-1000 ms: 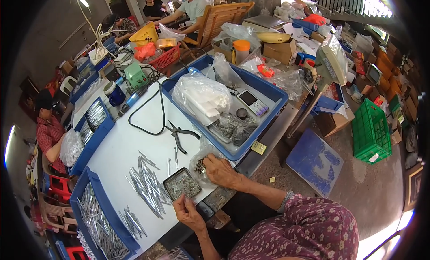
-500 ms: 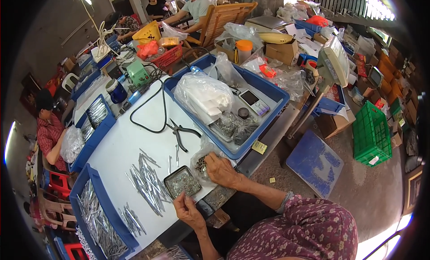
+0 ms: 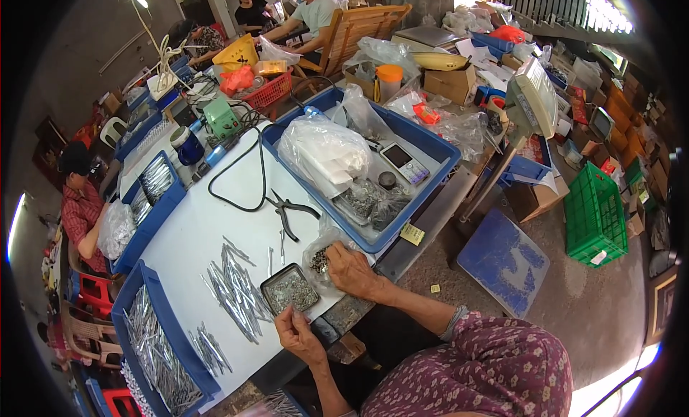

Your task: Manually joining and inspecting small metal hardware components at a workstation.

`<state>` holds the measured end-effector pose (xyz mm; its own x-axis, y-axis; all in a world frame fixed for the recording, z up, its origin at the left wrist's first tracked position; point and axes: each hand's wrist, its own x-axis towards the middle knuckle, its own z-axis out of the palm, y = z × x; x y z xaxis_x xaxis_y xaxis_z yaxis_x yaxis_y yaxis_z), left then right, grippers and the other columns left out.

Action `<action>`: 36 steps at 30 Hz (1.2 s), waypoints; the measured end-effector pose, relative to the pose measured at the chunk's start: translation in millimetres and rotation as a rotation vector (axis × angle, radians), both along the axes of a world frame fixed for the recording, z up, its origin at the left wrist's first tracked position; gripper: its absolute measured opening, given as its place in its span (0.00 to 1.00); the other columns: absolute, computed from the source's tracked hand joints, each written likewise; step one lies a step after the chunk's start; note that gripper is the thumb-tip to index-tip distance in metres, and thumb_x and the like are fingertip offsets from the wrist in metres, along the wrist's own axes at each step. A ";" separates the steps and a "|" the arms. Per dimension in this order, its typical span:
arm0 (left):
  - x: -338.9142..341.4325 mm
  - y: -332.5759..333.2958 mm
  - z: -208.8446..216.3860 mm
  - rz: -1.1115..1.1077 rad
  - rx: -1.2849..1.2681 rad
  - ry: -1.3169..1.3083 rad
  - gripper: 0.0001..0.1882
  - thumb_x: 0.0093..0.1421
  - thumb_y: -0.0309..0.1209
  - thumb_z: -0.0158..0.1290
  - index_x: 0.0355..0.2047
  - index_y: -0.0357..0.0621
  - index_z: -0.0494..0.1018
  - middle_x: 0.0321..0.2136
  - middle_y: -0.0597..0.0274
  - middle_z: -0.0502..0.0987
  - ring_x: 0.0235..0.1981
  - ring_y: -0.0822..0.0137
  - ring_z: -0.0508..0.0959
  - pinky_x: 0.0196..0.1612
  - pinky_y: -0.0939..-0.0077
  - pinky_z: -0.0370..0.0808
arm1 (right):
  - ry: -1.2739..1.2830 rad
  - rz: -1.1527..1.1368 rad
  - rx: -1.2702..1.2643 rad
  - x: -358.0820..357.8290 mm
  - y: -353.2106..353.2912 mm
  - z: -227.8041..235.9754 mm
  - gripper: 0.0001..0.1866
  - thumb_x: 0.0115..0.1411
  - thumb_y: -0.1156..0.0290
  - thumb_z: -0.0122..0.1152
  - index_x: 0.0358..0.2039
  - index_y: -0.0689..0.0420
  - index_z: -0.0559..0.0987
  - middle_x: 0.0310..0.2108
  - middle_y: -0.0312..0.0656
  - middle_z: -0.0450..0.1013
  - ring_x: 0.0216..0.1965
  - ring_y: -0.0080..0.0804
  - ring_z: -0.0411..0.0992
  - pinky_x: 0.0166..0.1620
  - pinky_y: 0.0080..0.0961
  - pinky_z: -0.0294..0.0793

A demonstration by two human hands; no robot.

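Observation:
My right hand (image 3: 353, 272) reaches over a clear plastic bag (image 3: 331, 235) of small dark and brassy parts, its fingers curled together at the parts; whatever they pinch is hidden. Left of the bag is a small square tray (image 3: 289, 288) of tiny metal pieces. My left hand (image 3: 298, 336) is at the tray's near edge, thumb and fingers pressed together, and I cannot make out anything between them. Beyond the tray, a couple of thin metal pieces (image 3: 281, 246) lie on the white tabletop. A pile of slim silvery metal parts (image 3: 239, 295) spreads to the left.
Black-handled pliers (image 3: 287, 214) and a looped black cable (image 3: 228, 207) lie farther back. A blue bin (image 3: 166, 331) of metal parts stands at the left. A large blue tray (image 3: 423, 202) holds bags and a phone (image 3: 404, 163). Other people sit at the far side and left.
The view has shifted very slightly. Both hands stay at nearly the same places, the right over the bag and the left by the small tray.

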<state>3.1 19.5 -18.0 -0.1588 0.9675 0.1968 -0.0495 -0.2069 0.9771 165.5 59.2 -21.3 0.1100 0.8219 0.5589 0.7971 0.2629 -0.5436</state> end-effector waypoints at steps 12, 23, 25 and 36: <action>1.1 -0.5 0.0 0.014 0.002 -0.003 0.07 0.59 0.23 0.42 0.36 0.34 0.66 0.23 0.65 0.66 0.22 0.78 0.63 0.25 0.87 0.62 | -0.002 -0.012 0.012 -0.2 -0.8 -1.2 0.07 0.46 0.79 0.50 0.26 0.62 0.64 0.25 0.50 0.63 0.22 0.52 0.66 0.23 0.38 0.66; -1.1 -0.4 0.8 0.026 -0.006 -0.001 0.06 0.58 0.22 0.42 0.35 0.34 0.66 0.22 0.65 0.66 0.22 0.79 0.63 0.25 0.87 0.62 | -0.009 0.019 0.020 -4.9 2.0 -3.6 0.07 0.44 0.78 0.49 0.25 0.62 0.63 0.25 0.50 0.63 0.22 0.49 0.67 0.23 0.37 0.67; 1.9 3.7 -1.7 0.002 0.008 0.022 0.06 0.58 0.22 0.42 0.35 0.35 0.67 0.22 0.66 0.66 0.22 0.79 0.63 0.25 0.87 0.62 | -0.018 0.001 0.005 0.3 -2.3 -1.8 0.07 0.44 0.78 0.50 0.26 0.61 0.64 0.26 0.49 0.63 0.22 0.49 0.67 0.23 0.37 0.67; 5.2 -1.3 15.4 -0.019 -0.053 -0.138 0.05 0.58 0.24 0.45 0.34 0.37 0.67 0.18 0.67 0.66 0.17 0.81 0.62 0.18 0.90 0.56 | 0.352 0.274 0.147 -27.6 -22.8 28.9 0.06 0.47 0.82 0.51 0.28 0.65 0.68 0.21 0.46 0.65 0.20 0.32 0.67 0.23 0.25 0.65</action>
